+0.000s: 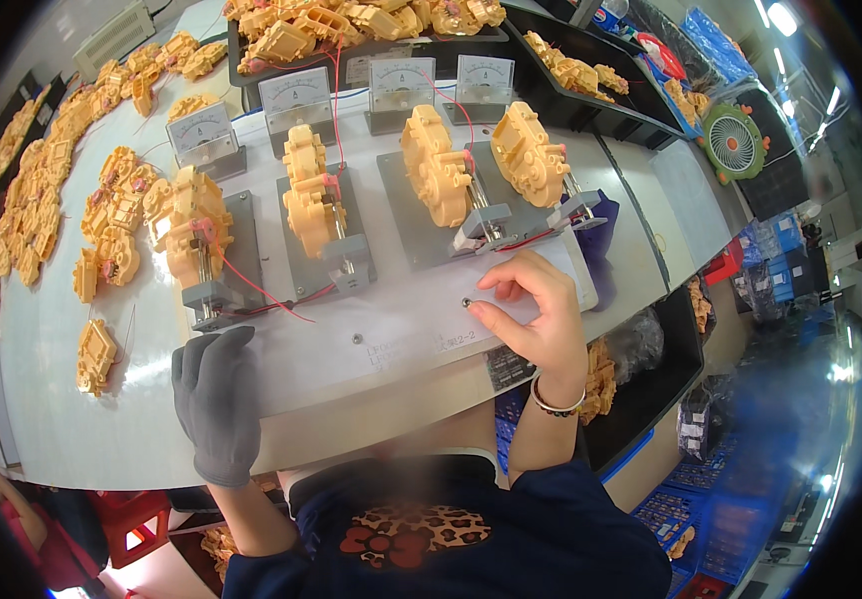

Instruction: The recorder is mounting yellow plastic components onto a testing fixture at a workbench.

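My left hand (216, 404) wears a grey glove and rests at the near left edge of the work plate, fingers stretched out and seemingly holding nothing. Just beyond it is the leftmost clamp (213, 299), beside a yellow plastic gearbox housing (191, 225). My bare right hand (541, 314) is over the right part of the white plate (401, 344), thumb and forefinger apart, other fingers curled. Its thumb tip is close to a small metal screw head (467, 301); whether they touch I cannot tell. More gearbox housings stand on fixtures: one left of centre (309, 195), two at the right (436, 170).
Analog meters (401, 85) stand behind the fixtures, with thin red wires running near them. Yellow housings lie in piles at the left (41, 195) and in black trays (371, 50) at the back. A green fan (733, 143) stands at the right. A black bin (655, 399) sits beside my right arm.
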`<state>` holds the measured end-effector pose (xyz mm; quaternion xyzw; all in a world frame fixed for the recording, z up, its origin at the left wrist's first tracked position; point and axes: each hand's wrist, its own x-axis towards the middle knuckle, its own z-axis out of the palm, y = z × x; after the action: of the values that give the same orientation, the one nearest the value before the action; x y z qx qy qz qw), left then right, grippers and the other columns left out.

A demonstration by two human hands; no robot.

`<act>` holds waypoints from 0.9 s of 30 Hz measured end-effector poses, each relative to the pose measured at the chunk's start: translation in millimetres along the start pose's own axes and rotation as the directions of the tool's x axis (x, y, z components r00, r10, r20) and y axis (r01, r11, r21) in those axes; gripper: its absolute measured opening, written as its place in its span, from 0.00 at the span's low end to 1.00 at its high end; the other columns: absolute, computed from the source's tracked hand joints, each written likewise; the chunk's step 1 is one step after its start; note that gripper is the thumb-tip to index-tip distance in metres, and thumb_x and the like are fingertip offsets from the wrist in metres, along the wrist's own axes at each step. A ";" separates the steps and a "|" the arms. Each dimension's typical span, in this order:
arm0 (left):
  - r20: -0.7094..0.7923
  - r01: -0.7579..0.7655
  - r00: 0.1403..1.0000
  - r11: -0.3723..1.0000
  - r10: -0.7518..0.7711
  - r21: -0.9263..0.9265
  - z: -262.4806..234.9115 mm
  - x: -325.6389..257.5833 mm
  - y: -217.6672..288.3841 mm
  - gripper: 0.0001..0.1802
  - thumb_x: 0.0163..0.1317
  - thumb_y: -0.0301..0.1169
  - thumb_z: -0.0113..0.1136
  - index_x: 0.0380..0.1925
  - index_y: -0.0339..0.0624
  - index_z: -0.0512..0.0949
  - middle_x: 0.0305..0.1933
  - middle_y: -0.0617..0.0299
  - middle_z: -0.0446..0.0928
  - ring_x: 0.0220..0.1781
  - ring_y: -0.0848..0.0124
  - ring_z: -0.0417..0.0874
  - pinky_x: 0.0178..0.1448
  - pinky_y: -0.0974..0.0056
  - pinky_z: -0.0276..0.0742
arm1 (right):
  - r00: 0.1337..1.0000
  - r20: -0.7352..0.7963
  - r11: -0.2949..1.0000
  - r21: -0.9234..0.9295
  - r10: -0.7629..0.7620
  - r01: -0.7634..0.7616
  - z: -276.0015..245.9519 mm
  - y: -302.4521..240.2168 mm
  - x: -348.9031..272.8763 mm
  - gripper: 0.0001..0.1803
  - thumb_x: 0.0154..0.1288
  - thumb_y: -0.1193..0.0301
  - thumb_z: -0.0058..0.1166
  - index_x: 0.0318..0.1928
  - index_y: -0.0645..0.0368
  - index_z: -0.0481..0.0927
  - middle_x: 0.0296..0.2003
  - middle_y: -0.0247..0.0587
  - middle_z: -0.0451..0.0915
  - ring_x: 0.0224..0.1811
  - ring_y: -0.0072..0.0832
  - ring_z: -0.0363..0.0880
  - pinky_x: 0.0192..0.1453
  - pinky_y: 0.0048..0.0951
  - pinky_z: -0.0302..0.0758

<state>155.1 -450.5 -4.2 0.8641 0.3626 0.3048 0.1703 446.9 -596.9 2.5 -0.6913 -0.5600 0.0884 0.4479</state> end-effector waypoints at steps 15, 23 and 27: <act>-0.001 0.014 1.000 1.000 -0.014 -0.009 0.1 0.0 -0.2 0.17 0.55 0.24 0.53 0.46 0.39 0.79 0.44 0.54 0.79 0.47 0.54 0.75 0.53 0.57 0.70 | 1.000 -0.004 1.000 0.002 0.008 -0.008 0.1 -1.2 0.4 0.12 0.51 0.74 0.68 0.35 0.62 0.80 0.32 0.40 0.80 0.31 0.30 0.78 0.34 0.27 0.75; -0.003 -0.015 1.000 1.000 0.015 -0.002 -0.1 0.6 -0.6 0.17 0.55 0.24 0.54 0.46 0.40 0.79 0.43 0.54 0.78 0.46 0.54 0.75 0.53 0.57 0.70 | 1.000 -0.007 1.000 0.006 0.005 -0.005 0.5 -1.4 0.6 0.12 0.50 0.74 0.68 0.35 0.62 0.80 0.31 0.40 0.79 0.30 0.30 0.78 0.34 0.27 0.74; -0.010 -0.005 1.000 1.000 0.005 -0.008 0.4 0.4 -0.4 0.17 0.55 0.24 0.54 0.46 0.40 0.79 0.43 0.55 0.78 0.46 0.54 0.75 0.53 0.57 0.70 | 1.000 -0.009 1.000 -0.005 0.004 -0.004 0.6 -1.5 0.5 0.12 0.50 0.74 0.68 0.35 0.62 0.80 0.31 0.40 0.79 0.30 0.29 0.77 0.34 0.27 0.74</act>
<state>155.4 -449.9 -4.5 0.8628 0.3600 0.3108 0.1713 445.7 -596.2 3.4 -0.6941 -0.5567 0.0846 0.4485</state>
